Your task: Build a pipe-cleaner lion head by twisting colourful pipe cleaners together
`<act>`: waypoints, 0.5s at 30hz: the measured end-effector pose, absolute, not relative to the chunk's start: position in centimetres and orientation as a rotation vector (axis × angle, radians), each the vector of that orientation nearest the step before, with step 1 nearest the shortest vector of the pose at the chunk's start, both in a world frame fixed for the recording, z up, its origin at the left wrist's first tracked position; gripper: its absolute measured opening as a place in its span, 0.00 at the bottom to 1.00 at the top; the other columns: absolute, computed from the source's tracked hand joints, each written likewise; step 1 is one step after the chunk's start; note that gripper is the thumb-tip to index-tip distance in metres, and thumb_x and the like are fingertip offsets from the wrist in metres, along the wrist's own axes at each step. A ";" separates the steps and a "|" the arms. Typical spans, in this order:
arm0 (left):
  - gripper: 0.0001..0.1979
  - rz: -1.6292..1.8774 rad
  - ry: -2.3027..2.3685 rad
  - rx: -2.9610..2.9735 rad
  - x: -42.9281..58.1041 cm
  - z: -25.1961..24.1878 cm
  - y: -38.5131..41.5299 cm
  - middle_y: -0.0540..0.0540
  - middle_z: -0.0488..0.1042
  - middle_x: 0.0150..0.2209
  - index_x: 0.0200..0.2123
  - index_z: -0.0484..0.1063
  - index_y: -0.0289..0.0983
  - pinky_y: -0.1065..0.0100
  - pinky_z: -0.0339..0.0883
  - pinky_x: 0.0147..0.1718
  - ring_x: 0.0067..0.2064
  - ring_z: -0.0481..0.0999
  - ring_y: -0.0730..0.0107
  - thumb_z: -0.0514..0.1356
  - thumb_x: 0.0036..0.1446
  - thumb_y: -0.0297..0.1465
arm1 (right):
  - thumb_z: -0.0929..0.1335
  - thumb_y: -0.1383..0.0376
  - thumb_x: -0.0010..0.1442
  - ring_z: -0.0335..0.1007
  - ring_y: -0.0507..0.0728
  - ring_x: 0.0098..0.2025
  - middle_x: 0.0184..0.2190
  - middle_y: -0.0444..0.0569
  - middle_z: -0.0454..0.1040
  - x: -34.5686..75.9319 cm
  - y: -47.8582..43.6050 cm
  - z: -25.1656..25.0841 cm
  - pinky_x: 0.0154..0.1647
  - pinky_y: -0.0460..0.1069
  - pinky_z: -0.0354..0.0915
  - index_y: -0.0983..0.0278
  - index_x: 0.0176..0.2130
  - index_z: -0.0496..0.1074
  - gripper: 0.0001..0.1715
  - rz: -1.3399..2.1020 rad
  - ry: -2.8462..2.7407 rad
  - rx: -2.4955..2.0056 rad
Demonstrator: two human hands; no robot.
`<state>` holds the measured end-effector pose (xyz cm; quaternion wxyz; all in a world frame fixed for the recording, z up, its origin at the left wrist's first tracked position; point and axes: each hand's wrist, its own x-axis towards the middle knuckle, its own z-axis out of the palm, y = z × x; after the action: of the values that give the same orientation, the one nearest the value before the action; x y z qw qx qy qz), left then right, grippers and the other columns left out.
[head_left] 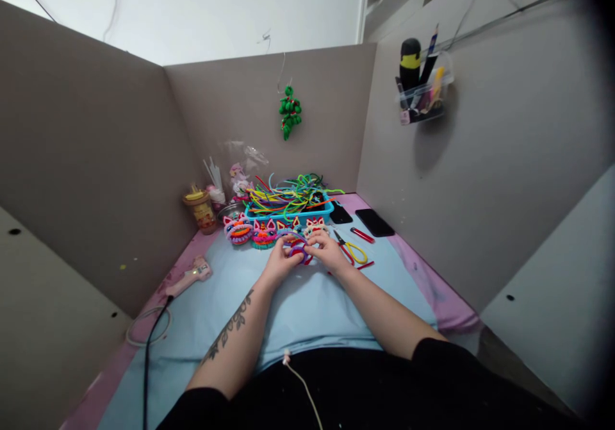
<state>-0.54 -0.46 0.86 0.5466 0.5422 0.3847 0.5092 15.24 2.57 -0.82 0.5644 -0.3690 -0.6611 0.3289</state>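
Over the blue cloth point(331, 318), the left hand point(281, 261) and right hand point(329, 254) pinch a purple loop point(298, 248) between them. It looks light, soft and bendy; its edges seem best to hold. Behind sits a blue tray point(303, 216).

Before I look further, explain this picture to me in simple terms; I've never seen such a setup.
There is no machine: a camera worn on a person's head looks forward and down at two bare hands. The left hand and right hand together hold a purple piece over a blue cloth. Beyond it, colourful figures stand before a tray of bright stems. Scissors and a phone lie to the right; a pink tool lies left.
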 end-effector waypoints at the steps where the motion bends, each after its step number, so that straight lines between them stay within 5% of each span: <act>1: 0.31 1.185 0.897 1.289 -0.6 0.9 -0.5 0.50 0.74 0.25 0.47 0.60 0.35 0.73 0.62 0.26 0.24 0.72 0.73 0.68 0.40 0.32 | 0.73 0.59 0.44 0.65 0.57 0.41 0.36 0.47 0.67 15.2 2.7 -0.9 0.44 0.53 0.62 0.62 0.25 0.73 0.09 0.821 -1.526 -0.881; 9: 0.31 1.084 0.845 1.357 -0.7 0.7 -0.5 0.48 0.74 0.26 0.48 0.60 0.35 0.72 0.62 0.26 0.25 0.73 0.71 0.68 0.40 0.34 | 0.72 0.57 0.43 0.66 0.59 0.46 0.39 0.49 0.70 15.1 2.9 -1.2 0.51 0.56 0.59 0.63 0.23 0.74 0.11 0.970 -1.420 -0.916; 15: 0.33 1.046 0.830 1.397 -0.8 0.7 -0.5 0.47 0.75 0.28 0.49 0.59 0.35 0.71 0.64 0.26 0.27 0.74 0.69 0.68 0.41 0.35 | 0.72 0.59 0.44 0.68 0.57 0.37 0.30 0.47 0.71 14.9 2.7 -1.2 0.40 0.52 0.63 0.63 0.24 0.72 0.10 1.056 -1.451 -0.877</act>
<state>-0.83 -0.54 0.66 0.5683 0.5948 0.3535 0.4453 14.88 2.69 -1.16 0.5413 -0.3691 -0.6109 0.4445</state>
